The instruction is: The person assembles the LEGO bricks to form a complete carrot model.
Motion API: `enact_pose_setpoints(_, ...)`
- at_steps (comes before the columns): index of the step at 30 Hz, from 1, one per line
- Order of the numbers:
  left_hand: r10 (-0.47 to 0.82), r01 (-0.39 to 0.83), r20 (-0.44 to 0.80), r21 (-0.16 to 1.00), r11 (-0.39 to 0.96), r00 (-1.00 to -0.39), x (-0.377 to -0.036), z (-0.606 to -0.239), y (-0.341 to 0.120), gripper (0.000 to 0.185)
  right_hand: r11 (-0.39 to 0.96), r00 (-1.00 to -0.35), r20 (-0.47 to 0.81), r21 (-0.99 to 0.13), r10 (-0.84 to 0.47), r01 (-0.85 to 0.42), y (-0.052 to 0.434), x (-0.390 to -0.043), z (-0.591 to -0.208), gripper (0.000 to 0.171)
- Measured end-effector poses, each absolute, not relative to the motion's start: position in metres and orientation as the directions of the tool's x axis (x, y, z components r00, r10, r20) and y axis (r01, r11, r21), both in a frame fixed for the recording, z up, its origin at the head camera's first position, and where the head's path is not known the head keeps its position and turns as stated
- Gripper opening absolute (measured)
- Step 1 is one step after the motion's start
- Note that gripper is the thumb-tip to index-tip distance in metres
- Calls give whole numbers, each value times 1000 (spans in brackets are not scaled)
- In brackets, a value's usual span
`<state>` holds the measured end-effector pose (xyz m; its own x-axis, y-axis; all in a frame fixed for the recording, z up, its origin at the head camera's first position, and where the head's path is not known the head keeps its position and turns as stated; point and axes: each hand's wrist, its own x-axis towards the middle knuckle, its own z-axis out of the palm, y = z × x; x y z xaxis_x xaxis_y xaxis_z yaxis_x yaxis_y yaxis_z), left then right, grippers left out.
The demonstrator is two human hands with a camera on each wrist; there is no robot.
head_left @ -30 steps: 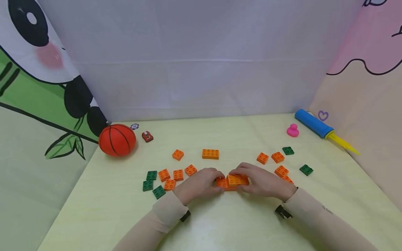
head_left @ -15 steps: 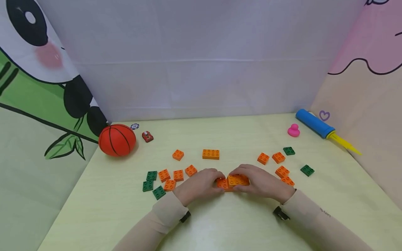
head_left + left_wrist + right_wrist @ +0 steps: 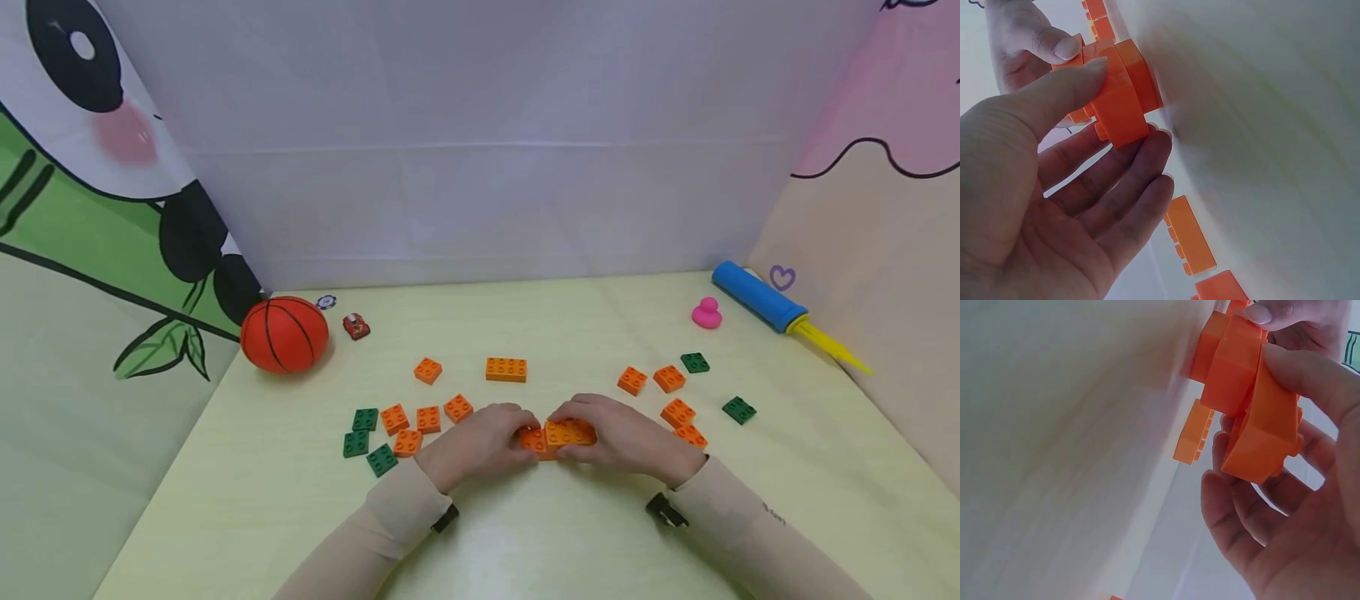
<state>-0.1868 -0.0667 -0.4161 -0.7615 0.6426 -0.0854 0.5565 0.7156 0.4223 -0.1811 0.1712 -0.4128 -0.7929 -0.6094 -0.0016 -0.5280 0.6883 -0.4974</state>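
Both hands work on a small stack of orange building bricks near the middle of the table. My left hand (image 3: 483, 446) pinches the left part of the stack, with its thumb along a reddish-orange brick (image 3: 1116, 100). A lower brick (image 3: 1210, 347) sits under that one, close to the tabletop. On the right, my right hand (image 3: 626, 437) grips a lighter orange long brick (image 3: 570, 432) on top. The right wrist view shows this upper brick tilted, with a gap below its outer end. Fingers hide part of the joint.
Several loose orange bricks (image 3: 428, 419) and green bricks (image 3: 356, 443) lie left; more orange (image 3: 678, 412) and green bricks (image 3: 739, 410) lie right. A long orange brick (image 3: 506, 370) lies beyond the hands. Farther back are a ball (image 3: 284, 335), toy car (image 3: 356, 326), pink toy (image 3: 707, 313) and blue-yellow pump (image 3: 761, 297).
My right thumb has shifted slightly left along the upper brick, and the right wrist has moved a little left. Both hands keep their grip. The whole view has shifted slightly.
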Motion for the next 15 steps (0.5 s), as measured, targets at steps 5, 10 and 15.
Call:
enact_pose_setpoints(5,635,547,-86,426,720,-768,-188,-415,-66,30,695,-798,-6,-495,-603,-521,171,-183,-413,35)
enact_pose_setpoints(10,629,540,-108,416,731,-770,-188,-416,-66,33,694,-797,-9,-499,-604,-520,171,-182,-413,35)
enact_pose_setpoints(15,615,524,-117,416,743,-779,-186,-415,-73,39,693,-796,-8,-496,-606,-523,171,-180,-412,36)
